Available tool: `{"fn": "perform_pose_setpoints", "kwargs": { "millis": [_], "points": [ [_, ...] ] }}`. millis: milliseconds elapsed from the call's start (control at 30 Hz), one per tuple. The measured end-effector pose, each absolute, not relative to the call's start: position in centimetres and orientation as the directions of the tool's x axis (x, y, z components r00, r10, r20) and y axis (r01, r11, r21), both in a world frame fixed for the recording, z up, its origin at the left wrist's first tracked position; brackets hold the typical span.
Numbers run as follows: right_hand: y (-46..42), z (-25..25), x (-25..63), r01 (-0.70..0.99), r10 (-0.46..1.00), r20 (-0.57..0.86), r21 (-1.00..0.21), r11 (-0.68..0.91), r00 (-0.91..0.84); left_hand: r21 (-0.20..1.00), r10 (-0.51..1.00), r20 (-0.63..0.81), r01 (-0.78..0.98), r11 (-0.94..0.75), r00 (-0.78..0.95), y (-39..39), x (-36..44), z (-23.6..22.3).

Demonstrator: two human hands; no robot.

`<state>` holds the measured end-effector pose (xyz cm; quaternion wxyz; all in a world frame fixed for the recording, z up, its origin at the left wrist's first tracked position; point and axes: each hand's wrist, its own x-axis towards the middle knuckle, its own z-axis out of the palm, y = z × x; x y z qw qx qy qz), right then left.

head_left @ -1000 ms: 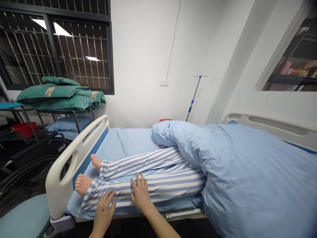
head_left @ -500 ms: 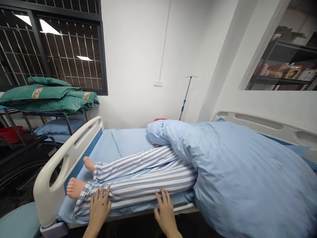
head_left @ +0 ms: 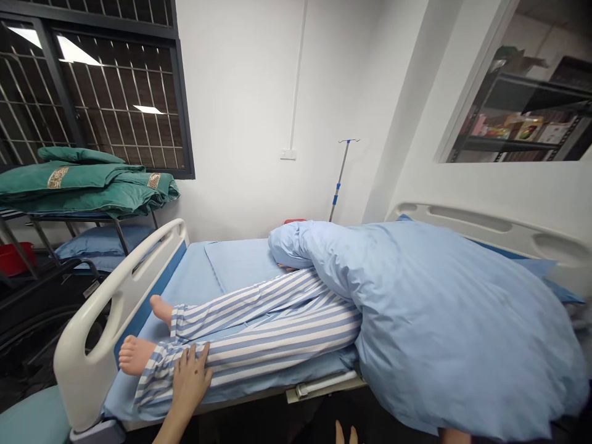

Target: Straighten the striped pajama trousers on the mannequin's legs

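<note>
A figure in blue-and-white striped pyjama trousers (head_left: 277,345) lies on a hospital bed, legs angled across a blue sheet (head_left: 185,277), with the bare near foot (head_left: 136,356) and far foot (head_left: 161,310) beside the white plastic bed end (head_left: 78,364). The left hand (head_left: 189,379) rests on the near shin, its fingers slightly spread and lying on the striped cloth, not clamped. The right hand's fingertips (head_left: 346,435) barely show at the bottom of the view, below the bed's edge and apart from each other, off the legs; the rest of that hand is out of sight. A blue duvet (head_left: 444,327) covers the figure above the thighs. An IV pole (head_left: 339,179) stands beyond the bed by the wall. Left of the bed, folded green blankets (head_left: 83,179) and a blue pillow (head_left: 102,246) sit on a metal rack (head_left: 69,217), near a wheelchair (head_left: 41,314) and a red basin (head_left: 12,259).
</note>
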<state>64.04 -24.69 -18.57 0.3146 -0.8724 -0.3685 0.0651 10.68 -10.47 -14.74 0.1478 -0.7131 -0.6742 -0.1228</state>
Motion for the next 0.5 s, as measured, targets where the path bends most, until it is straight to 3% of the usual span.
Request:
{"fn": "perform_pose_setpoints", "kwargs": {
  "millis": [167,267,367,500],
  "points": [
    [-24.0,-21.3,72.4,0.247,0.623,-0.074,-0.877,-0.413,0.779,-0.045,0.914,0.402,0.998,-0.039,0.054,-11.4,9.4,-15.3],
    [-23.8,-24.2,73.6,0.1,0.627,-0.11,-0.952,-0.29,0.771,-0.065,0.91,0.413,0.998,0.007,0.02,-12.2,9.0,-15.2],
    [-23.6,-25.7,74.6,0.073,0.631,-0.103,-0.966,-0.247,0.769,-0.062,0.912,0.41,0.997,0.051,-0.021,-12.9,8.9,-15.2],
    [-23.3,-24.9,75.3,0.203,0.671,-0.033,-0.941,-0.27,0.74,0.011,0.914,0.401,0.998,0.063,-0.062,-13.9,9.4,-15.4]
  ]
}}
